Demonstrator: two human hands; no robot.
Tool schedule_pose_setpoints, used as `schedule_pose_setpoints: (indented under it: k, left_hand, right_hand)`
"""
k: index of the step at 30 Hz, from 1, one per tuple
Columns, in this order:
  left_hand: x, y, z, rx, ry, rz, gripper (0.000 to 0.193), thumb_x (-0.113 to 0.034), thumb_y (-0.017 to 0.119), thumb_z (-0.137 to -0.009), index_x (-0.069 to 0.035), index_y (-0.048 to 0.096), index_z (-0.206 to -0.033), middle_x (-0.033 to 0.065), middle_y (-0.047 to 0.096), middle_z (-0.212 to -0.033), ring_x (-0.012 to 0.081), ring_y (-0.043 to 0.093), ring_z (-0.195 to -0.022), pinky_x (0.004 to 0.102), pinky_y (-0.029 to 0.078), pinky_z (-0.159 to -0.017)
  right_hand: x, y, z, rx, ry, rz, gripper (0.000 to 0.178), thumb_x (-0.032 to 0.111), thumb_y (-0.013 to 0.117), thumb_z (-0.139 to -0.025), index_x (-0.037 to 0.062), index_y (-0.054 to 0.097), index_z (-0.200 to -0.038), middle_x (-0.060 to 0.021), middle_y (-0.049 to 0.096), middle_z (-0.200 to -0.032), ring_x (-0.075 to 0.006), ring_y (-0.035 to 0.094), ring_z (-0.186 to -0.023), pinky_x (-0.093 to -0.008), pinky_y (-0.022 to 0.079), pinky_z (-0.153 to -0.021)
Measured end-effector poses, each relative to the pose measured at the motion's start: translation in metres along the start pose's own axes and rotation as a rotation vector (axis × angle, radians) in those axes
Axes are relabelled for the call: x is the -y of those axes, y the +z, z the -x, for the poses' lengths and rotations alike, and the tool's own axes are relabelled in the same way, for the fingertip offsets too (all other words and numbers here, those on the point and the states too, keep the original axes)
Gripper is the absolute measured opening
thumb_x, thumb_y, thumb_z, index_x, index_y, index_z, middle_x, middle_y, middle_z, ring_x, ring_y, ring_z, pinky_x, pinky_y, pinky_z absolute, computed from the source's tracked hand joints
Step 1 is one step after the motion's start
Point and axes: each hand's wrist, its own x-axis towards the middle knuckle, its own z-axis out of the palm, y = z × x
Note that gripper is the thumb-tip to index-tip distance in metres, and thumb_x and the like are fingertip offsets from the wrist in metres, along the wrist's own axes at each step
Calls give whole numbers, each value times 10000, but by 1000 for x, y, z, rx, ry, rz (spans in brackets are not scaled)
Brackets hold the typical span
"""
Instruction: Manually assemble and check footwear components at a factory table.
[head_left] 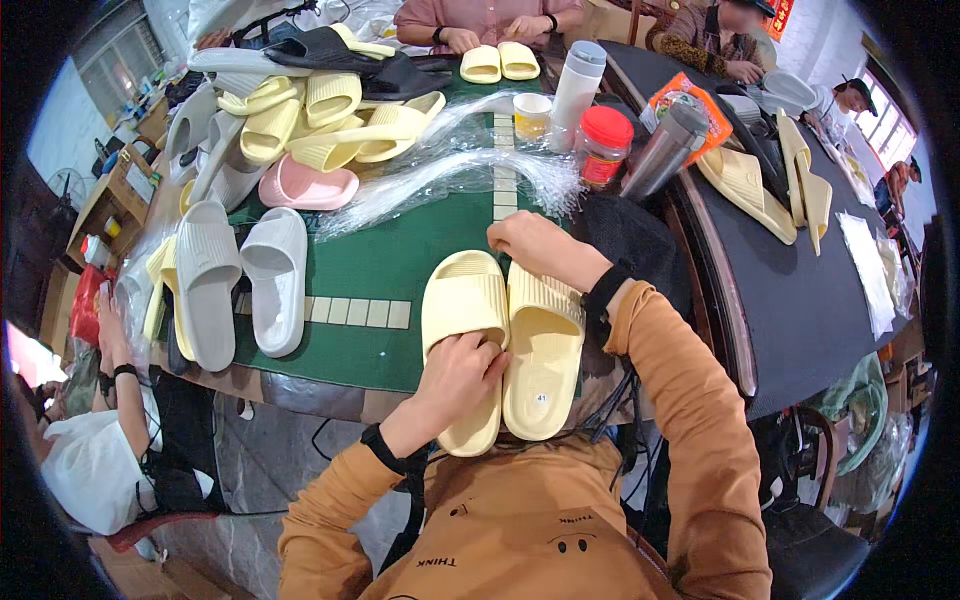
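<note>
Two pale yellow slide slippers stand side by side at the table's near edge, toes pointing away from me. My left hand [455, 378] is closed on the left slipper [464, 298], its fingers curled at the strap's opening and partly hidden inside. Over the toe of the right slipper [541, 385] is my right hand [535, 246], with its fingers pinched together; what they hold, if anything, is too small to make out. A small white size sticker lies on the right slipper's heel. Beyond my right hand, a bundle of thin clear plastic strips [455, 180] spreads across the green mat [370, 265].
Grey slippers [274, 280] and a pink slipper [308, 185] lie left, before a mixed slipper pile [330, 100]. A red-lidded jar [603, 145], white bottle [578, 90], cup [532, 117] and steel flask [665, 148] stand right. Co-workers sit opposite and at left.
</note>
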Motion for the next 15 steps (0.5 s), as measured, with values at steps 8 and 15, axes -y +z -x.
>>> schedule_pose_setpoints:
  k: [8, 15]
  left_hand:
    - [2, 7, 3, -75, 57, -38, 175, -228, 677, -861, -57, 640, -860, 103, 592, -856, 307, 604, -809, 422, 497, -709]
    - [2, 5, 2, -73, 58, -38, 177, -229, 671, -871, -56, 640, -880, 113, 606, -893, 309, 605, -828, 424, 501, -726]
  right_hand:
    - [-7, 1, 4, -23, -32, -2, 175, 100, 593, -853, 26, 695, -974, -183, 689, -906, -376, 659, -874, -443, 526, -775]
    - [3, -1, -8, 152, -5, 213, 105, 51, 579, -809, 10, 660, -861, -180, 675, -849, -370, 665, -830, -438, 529, -736]
